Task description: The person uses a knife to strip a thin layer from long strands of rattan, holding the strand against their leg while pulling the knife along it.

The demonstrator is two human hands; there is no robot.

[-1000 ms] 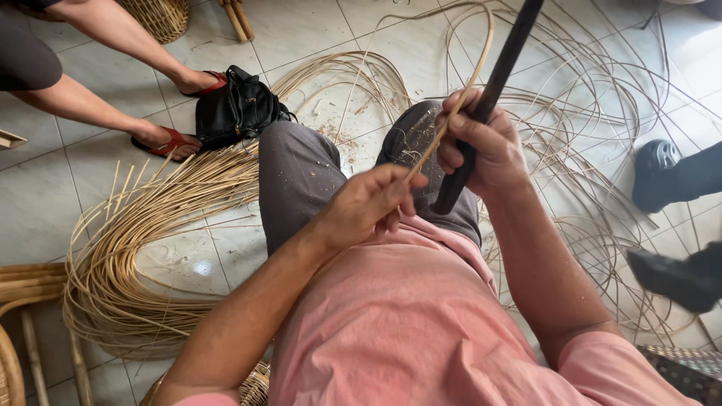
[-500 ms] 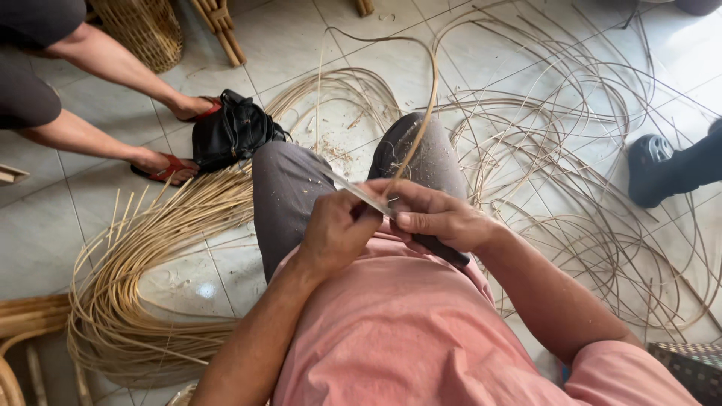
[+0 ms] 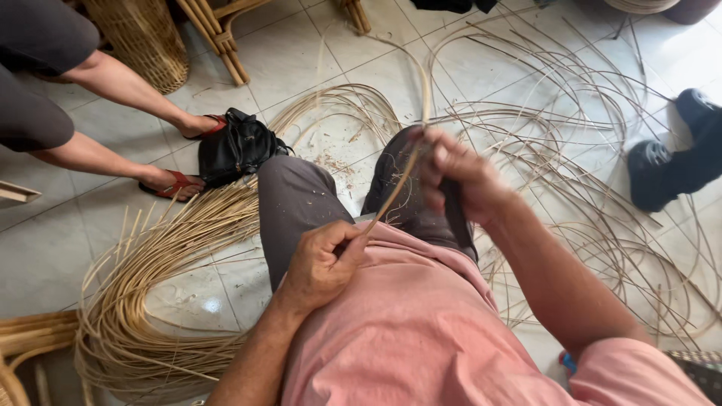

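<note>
Glossy tile floor (image 3: 316, 60); matt cane strips (image 3: 150, 263); black leather bag (image 3: 237, 154).

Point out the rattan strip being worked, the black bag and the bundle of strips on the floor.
rattan strip (image 3: 392, 189), head view, the stretch between the two hands.
black bag (image 3: 235, 154), head view, middle of its body.
bundle of strips (image 3: 162, 252), head view, the curved middle.

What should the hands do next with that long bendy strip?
Probably draw the rattan strip further along through the right hand, which grips a dark tool against it, while the left hand pinches its near end; most of its length lies unworked beyond.
</note>
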